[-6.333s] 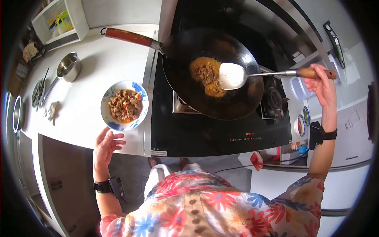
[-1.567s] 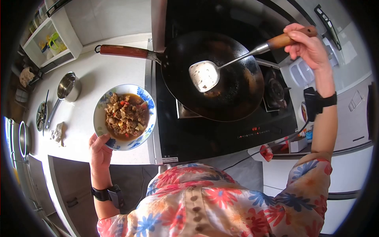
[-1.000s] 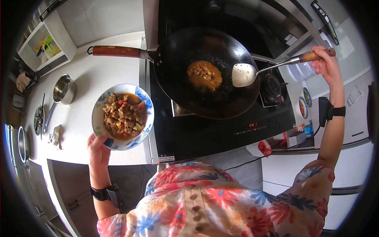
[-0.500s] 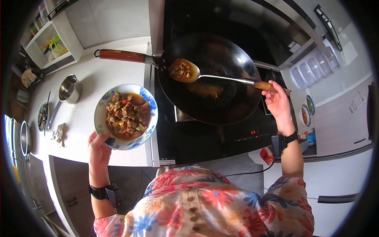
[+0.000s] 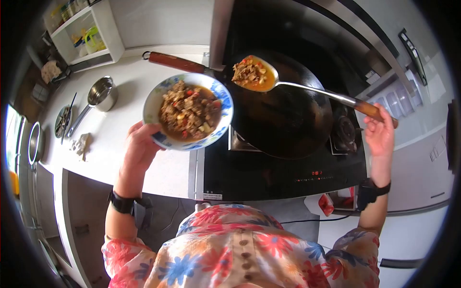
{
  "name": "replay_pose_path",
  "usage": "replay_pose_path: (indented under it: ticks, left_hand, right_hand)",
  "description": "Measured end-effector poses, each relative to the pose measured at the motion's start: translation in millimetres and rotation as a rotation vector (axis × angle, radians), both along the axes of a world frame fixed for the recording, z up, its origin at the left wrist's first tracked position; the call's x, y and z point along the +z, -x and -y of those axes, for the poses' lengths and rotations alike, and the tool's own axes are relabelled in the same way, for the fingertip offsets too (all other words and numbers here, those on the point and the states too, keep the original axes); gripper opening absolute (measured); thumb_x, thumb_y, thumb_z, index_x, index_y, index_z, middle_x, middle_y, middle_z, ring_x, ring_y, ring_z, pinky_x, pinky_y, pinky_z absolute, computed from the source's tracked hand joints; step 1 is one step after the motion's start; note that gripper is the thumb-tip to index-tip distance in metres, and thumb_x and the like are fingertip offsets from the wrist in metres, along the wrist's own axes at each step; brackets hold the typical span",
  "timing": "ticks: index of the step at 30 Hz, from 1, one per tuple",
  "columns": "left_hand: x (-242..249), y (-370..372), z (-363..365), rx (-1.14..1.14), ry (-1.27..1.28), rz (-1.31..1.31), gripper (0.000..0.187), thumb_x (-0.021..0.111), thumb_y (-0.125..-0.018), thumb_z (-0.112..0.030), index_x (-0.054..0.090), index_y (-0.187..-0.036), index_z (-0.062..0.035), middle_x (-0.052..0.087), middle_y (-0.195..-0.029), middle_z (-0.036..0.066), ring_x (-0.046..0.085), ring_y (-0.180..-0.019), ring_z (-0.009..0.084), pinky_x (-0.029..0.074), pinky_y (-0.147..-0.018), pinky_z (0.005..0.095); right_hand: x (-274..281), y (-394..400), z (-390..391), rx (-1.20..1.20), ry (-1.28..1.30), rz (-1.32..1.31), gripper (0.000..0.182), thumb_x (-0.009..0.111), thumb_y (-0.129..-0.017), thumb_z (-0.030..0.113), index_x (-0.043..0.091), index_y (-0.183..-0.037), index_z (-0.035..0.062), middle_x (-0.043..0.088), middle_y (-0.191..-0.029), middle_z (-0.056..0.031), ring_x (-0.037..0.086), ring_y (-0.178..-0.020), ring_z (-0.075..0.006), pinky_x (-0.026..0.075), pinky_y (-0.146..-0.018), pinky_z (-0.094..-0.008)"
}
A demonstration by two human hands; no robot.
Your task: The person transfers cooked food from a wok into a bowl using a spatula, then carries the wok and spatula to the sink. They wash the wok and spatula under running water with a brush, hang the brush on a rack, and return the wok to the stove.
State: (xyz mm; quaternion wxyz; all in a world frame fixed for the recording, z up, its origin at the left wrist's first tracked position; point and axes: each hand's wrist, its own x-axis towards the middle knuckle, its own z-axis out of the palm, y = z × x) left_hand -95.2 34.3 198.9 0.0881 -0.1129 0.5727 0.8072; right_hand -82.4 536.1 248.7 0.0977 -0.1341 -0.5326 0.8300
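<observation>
My left hand (image 5: 141,146) grips the near-left rim of a white bowl (image 5: 223,93) with a blue floral pattern, thumb over the edge. Chopped meat (image 5: 189,110) with red pepper bits and brown sauce fills it. In my right hand (image 5: 379,129) is the wooden handle of a long metal ladle (image 5: 312,90). Its head, just right of the bowl and apart from it, carries more meat and orange-brown sauce. Below the ladle sits a dark wok (image 5: 288,129) on the stove, with its reddish-brown handle (image 5: 177,61) pointing left. The bowl covers part of the wok's left side.
On the white counter stand a steel saucepan (image 5: 103,93), a small plate (image 5: 61,120) with chopsticks and a crumpled pale item (image 5: 80,145). A shelf (image 5: 91,36) is at the back left. The black cooktop (image 5: 269,177) has a second burner (image 5: 345,132) at the right.
The bowl has moved up and right, now overlapping the wok's left edge. The loaded ladle has lifted out of the wok, its head moving right and up. The view has also shifted.
</observation>
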Motion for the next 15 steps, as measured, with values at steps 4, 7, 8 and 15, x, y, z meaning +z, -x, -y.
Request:
replay_pose_path:
  ticks: [4, 7, 8, 15]
  left_hand:
    - [8, 11, -7, -0.025, -0.017, -0.008, 0.025, 0.050, -0.079, -0.009, 0.052, -0.096, 0.0094, 0.062, -0.081, 0.015, 0.062, -0.064, 0.0201, 0.052, -0.057, 0.0281]
    - [9, 15, -9, -0.064, -0.014, -0.008, 0.026, 0.049, -0.081, -0.009, 0.051, -0.100, 0.0084, 0.062, -0.086, 0.012, 0.063, -0.067, 0.0175, 0.054, -0.059, 0.0272]
    - [9, 16, -9, -0.057, -0.030, -0.013, 0.026, 0.050, -0.081, -0.009, 0.051, -0.100, 0.0095, 0.062, -0.084, 0.014, 0.063, -0.066, 0.0198, 0.055, -0.059, 0.0285]
    - [6, 14, 0, -0.046, -0.048, -0.033, 0.028, 0.051, -0.080, -0.008, 0.050, -0.101, 0.0108, 0.062, -0.082, 0.016, 0.064, -0.063, 0.0204, 0.056, -0.057, 0.0275]
  right_hand:
    - [35, 4, 18, 0.127, -0.056, -0.080, 0.026, 0.049, -0.089, 0.023, 0.054, -0.105, 0.0043, 0.061, -0.074, -0.0126, 0.054, -0.052, -0.0122, 0.039, -0.041, -0.0174]
    - [50, 2, 52, 0.205, -0.091, -0.145, 0.026, 0.043, -0.091, 0.023, 0.054, -0.105, 0.0040, 0.060, -0.070, -0.0157, 0.050, -0.046, -0.0106, 0.039, -0.041, -0.0175]
    - [54, -2, 63, 0.174, -0.157, -0.170, 0.025, 0.041, -0.092, 0.022, 0.053, -0.106, 0.0045, 0.060, -0.070, -0.0160, 0.049, -0.045, -0.0106, 0.038, -0.041, -0.0170]
    - [67, -41, 71, 0.186, -0.728, -0.548, 0.025, 0.045, -0.089, 0.029, 0.045, -0.104, 0.0086, 0.056, -0.079, -0.0145, 0.049, -0.044, -0.0115, 0.040, -0.046, -0.0198]
